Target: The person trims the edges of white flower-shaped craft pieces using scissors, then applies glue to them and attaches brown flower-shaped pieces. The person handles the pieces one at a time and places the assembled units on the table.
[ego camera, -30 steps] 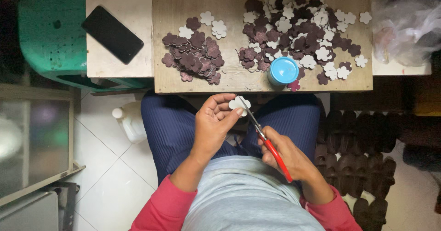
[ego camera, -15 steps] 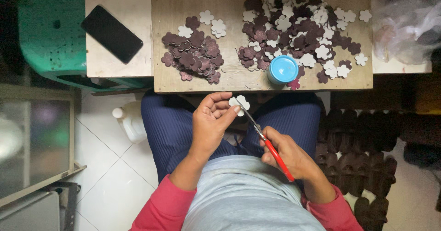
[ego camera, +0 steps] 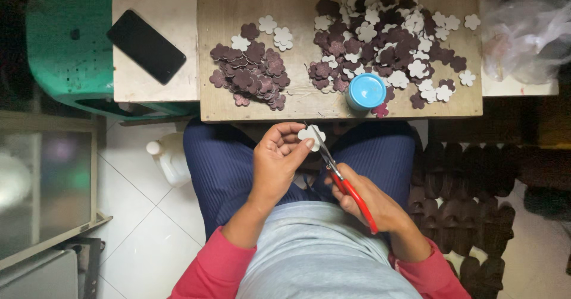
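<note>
A: Head view. Your left hand (ego camera: 275,163) is over your lap, just below the worktop (ego camera: 238,13) edge. What's in the grip?

B: Thumb and fingers pressed together on a small white flower-shaped cutout (ego camera: 311,136), held up flat toward the camera.

A: And your right hand (ego camera: 372,202)?

B: Closed round the red handles of a pair of scissors (ego camera: 340,177). The blades slant up and left; their tips meet the cutout at its lower right edge. You can't tell how far the blades are parted.

A: The worktop itself?

B: A wooden board. Left of middle, a tight heap of dark maroon flower cutouts (ego camera: 250,74) with a few white ones at its top. To the right, a wider, looser scatter of maroon and white flowers (ego camera: 389,37) mixed together. A blue round lid (ego camera: 365,91) sits at the near edge, touching that scatter.

A: Further out?

B: A black phone (ego camera: 146,46) lies slantwise on the pale surface left of the board. A green plastic stool (ego camera: 65,49) stands beyond that. A crumpled clear plastic bag (ego camera: 523,31) sits at far right. A white bottle (ego camera: 169,159) stands on the tiled floor beside your left knee.
</note>
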### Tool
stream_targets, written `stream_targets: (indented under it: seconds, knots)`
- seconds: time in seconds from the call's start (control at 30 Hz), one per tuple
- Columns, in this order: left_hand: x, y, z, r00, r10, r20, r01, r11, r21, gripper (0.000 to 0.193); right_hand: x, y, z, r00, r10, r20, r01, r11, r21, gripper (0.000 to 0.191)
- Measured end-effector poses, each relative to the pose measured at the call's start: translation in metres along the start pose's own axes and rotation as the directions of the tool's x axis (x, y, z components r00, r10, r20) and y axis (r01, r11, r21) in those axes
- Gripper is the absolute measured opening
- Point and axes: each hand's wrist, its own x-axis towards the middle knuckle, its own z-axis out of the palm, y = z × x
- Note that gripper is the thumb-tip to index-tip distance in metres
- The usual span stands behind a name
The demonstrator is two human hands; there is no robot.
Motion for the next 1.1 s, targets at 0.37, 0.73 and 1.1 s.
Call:
stream_targets:
  seconds: [0.37, 0.73, 1.1]
  knots:
    - [0.000, -0.005, 0.005, 0.999, 0.009, 0.031, -0.009, 1.000, -0.012, 0.028, -0.001, 0.002, 0.000, 0.999, 0.037, -0.026, -0.037, 0.999, 0.017, 0.075]
    - [-0.002, -0.013, 0.004, 0.996, -0.055, 0.066, 0.060, 0.995, -0.076, 0.022, 0.002, -0.002, 0.004, 0.997, 0.055, -0.055, -0.045, 0.985, 0.165, 0.089]
    - [-0.009, -0.007, 0.020, 0.996, -0.052, 0.067, 0.041, 0.989, 0.145, 0.014, 0.004, 0.000, 0.012, 0.987, 0.110, -0.121, -0.070, 0.954, 0.292, 0.108]
